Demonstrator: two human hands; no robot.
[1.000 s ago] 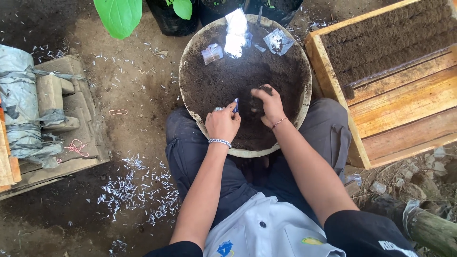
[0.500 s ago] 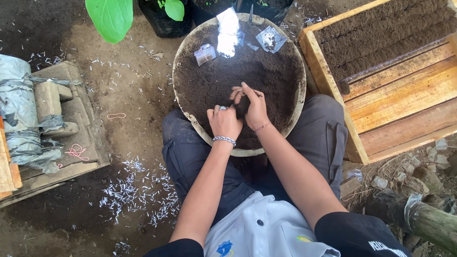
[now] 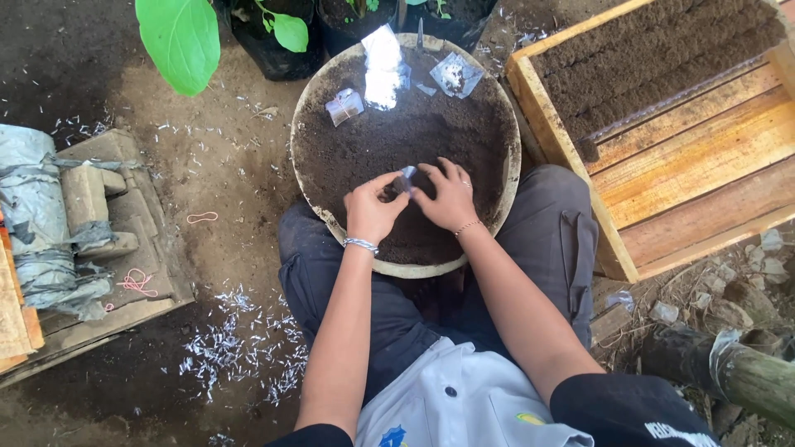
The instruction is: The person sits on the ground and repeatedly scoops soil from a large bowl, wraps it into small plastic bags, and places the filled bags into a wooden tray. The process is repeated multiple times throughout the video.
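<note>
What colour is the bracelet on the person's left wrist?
Silver, a beaded-looking band just below the left hand; the head view shows it best.

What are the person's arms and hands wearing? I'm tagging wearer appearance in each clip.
Bare hands, no gloves. The left hand has a silvery beaded bracelet at the wrist; the right hand has a thin chain bracelet and a finger ring. Forearms bare, with short black sleeves.

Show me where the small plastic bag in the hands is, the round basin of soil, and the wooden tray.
small plastic bag (image 3: pixel 405 176), head view, its top between the fingertips.
round basin (image 3: pixel 418 268), head view, near rim.
wooden tray (image 3: pixel 704 178), head view, bare plank.
</note>
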